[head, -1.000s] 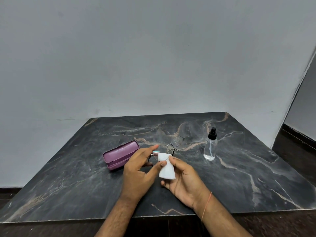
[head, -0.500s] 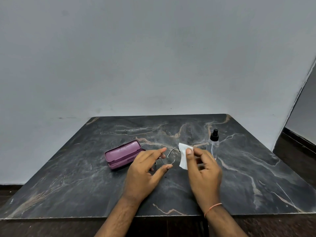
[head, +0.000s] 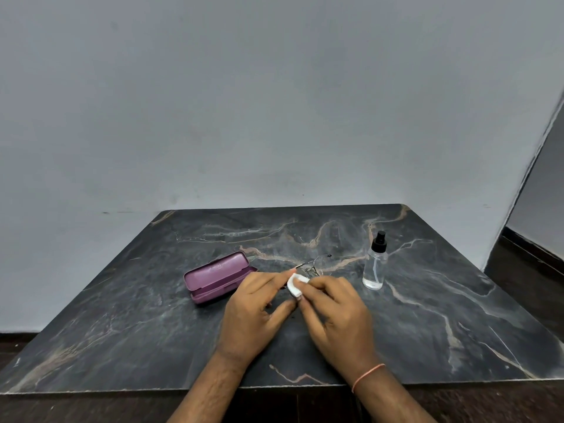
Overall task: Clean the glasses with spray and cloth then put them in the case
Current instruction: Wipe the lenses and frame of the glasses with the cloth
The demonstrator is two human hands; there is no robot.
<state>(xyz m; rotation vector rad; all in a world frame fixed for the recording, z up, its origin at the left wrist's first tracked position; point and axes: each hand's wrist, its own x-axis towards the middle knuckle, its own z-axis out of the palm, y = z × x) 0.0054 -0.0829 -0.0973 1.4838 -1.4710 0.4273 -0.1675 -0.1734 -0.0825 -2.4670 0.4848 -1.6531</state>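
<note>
— Marble, is it? What's the tabletop (head: 122, 315) like?

— Dark, polished, with pale and rusty veins. Toward its left edge lies the case (head: 218, 276), a purple oblong with rounded corners, lid open, nothing inside. Near the right edge stands the bottle (head: 374, 264), clear, round, black spray cap, a little clear liquid at the bottom.

— And the glasses?

— Thin wire glasses (head: 312, 265), round lenses, near the middle of the tabletop. Only the far lens and a temple show past the fingers.

— Who holds what?

— Left hand (head: 254, 312) pinches the frame's near side between forefinger and thumb. Right hand (head: 338, 315) is closed on the cloth (head: 295, 284), a small white folded pad pressed against the near lens, right between both hands.
</note>
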